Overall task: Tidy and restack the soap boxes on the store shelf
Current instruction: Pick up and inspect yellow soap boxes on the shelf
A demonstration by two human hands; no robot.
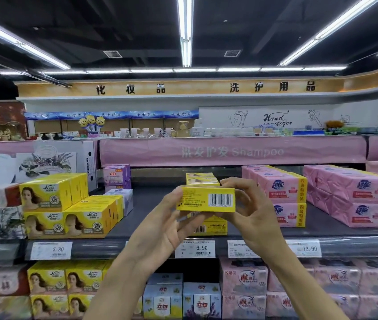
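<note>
I hold a yellow soap box (206,199) in the air in front of the dark shelf (151,236), barcode side toward me. My left hand (167,227) grips its left end, and my right hand (250,211) grips its right end with fingers curled over the top. Behind it stand more yellow boxes: a small stack at the back (201,179) and one low box (213,227) partly hidden by my hands. At the left a stepped stack of yellow soap boxes (68,204) shows a printed portrait.
Pink soap packs (280,195) and a second pink stack (356,195) fill the shelf's right side. Purple boxes (116,176) stand at the back left. Price tags (195,248) line the shelf edge. The lower shelf holds yellow, blue and pink boxes.
</note>
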